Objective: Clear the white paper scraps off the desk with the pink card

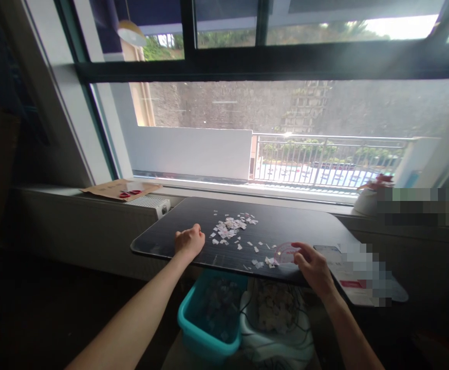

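Note:
My left hand (190,240) rests as a fist at the left front of the dark tabletop (186,210); whatever it may hold is hidden. To its right lies a loose pile of small white paper pieces (230,225). A few more scraps (270,262) are scattered toward the front edge. My right hand (312,262) hovers over the right front, fingers bent and apart, index finger stretched leftward. Its fingertips are beside a clear round-looking item with red print (286,253); I cannot tell whether they touch it.
Under the table's front edge stand a turquoise tub (209,334) and a pale basin (274,341), both holding paper bits. A printed sheet (348,282), partly blurred, lies at the right. Red scissors (130,193) lie on brown paper (103,189) by the window.

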`<state>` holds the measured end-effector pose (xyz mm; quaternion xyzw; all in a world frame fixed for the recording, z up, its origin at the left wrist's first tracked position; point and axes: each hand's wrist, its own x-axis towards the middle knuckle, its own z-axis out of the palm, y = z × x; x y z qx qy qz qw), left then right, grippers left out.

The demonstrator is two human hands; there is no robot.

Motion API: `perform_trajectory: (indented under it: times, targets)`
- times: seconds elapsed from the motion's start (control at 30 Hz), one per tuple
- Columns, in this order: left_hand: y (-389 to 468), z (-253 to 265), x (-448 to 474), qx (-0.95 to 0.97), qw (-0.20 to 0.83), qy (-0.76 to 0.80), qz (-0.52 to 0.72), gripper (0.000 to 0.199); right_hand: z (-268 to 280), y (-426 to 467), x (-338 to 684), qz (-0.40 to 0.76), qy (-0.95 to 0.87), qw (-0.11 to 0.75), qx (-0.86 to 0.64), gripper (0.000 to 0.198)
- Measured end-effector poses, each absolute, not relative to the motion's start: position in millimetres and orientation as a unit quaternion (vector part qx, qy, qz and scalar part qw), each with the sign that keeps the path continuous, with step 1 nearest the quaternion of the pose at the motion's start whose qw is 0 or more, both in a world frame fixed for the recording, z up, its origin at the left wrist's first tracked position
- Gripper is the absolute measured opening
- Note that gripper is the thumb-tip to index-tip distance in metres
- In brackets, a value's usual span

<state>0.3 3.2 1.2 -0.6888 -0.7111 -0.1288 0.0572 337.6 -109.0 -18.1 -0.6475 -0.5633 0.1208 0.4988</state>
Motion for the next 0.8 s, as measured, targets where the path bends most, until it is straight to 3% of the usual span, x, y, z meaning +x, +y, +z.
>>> perform_trajectory:
  times: [0.43,0.8]
  targets:
    - [3.1,4.3,0.3,-0.684,0.05,-0.717,-0.121,0.027,-7.8,-143.8,341.5,0.016,-0.563,0.404,-0.721,0.039]
    - [2.2,6.0,0.7,-0.683,0.047,-0.719,-0.117,0.028,-9.0,-164.6,333.5,0.035,-0.563,0.438,-0.7,0.037]
